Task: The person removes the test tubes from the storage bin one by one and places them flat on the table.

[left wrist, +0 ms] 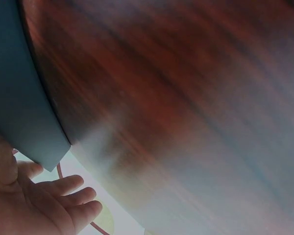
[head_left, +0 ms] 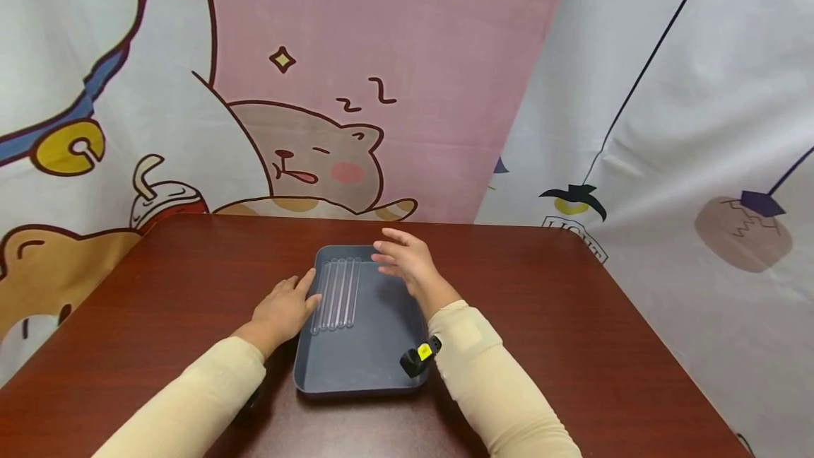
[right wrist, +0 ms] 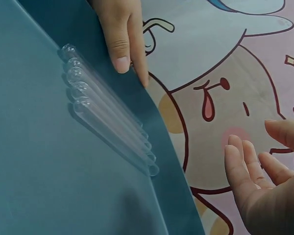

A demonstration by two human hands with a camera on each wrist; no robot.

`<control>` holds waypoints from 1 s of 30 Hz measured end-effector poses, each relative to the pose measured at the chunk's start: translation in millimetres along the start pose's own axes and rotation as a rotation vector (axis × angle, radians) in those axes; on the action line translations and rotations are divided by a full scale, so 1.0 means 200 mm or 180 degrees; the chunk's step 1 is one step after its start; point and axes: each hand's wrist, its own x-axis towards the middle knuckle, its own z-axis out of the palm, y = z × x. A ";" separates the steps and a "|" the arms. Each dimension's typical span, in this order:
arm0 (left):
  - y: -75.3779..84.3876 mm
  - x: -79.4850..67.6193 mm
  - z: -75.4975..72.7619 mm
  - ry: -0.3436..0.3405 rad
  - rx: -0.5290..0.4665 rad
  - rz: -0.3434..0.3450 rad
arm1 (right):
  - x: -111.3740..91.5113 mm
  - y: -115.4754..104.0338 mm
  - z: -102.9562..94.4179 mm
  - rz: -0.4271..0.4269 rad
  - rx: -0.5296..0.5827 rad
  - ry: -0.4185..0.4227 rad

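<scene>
Several clear test tubes (head_left: pixel 338 294) with rounded ends lie side by side along the left part of a shallow grey-blue tray (head_left: pixel 381 362). At the tray's left wall is my left hand (head_left: pixel 280 311), its fingers extended and the thumb reaching over the rim. The right wrist view shows that thumb (right wrist: pixel 120 61) near the tubes, pointing down along the inner wall. My right hand (head_left: pixel 410 265) hovers over the tray's far right corner with relaxed, spread fingers and nothing in them. In the left wrist view, the left palm (left wrist: pixel 34 215) faces the camera beside the tray's outer wall.
The tray rests on a reddish-brown wooden table (head_left: pixel 540 338). Behind its far edge hangs a cartoon-printed cloth (head_left: pixel 445 90). A small black camera with a yellow label (head_left: pixel 420 355) is strapped to the right wrist, overlapping the tray's near right side.
</scene>
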 end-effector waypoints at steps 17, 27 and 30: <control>0.00 0.00 0.00 -0.0013 0.0033 -0.0039 | 0.07 0.08 0.10 0.0127 -0.0274 0.0093; 0.01 0.00 0.00 -0.0003 0.0017 -0.0086 | 0.11 0.14 0.12 0.0299 -0.0360 0.0006; 0.01 0.00 0.00 -0.0009 0.0009 -0.0100 | 0.12 0.16 0.12 0.0341 -0.0384 0.0000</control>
